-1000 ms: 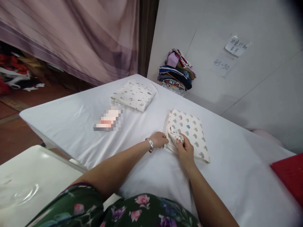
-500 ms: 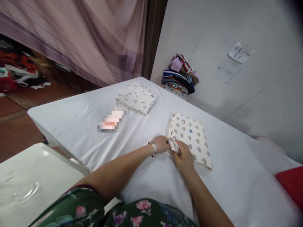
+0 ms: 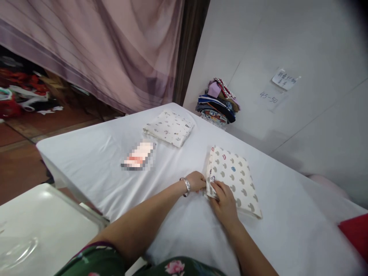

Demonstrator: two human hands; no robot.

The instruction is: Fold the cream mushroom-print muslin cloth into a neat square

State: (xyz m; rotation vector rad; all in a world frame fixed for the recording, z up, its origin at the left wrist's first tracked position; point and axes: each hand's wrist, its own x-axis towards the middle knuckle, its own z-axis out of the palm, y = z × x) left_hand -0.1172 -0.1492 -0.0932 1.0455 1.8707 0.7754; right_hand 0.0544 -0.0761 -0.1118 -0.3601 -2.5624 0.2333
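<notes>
On the white-covered table (image 3: 290, 226), toward four o'clock, my right hand (image 3: 225, 201) pinches the near-left edge of the folded mushroom-print cloth (image 3: 234, 176), my left hand (image 3: 196, 181) curls alongside, its hold I cannot tell, apparently straightening a fold, next calling for aligned layers.

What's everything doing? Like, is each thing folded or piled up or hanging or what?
Mushroom-print cloth: folded, lying flat
Small-print cloth: folded, lying farther back
Clothes: piled in a stack
Curtain: hanging
White tablecloth: spread out, wrinkled
Left hand: fingers curled at the mushroom-print cloth's left edge
Right hand: fingers at its near-left corner
</notes>
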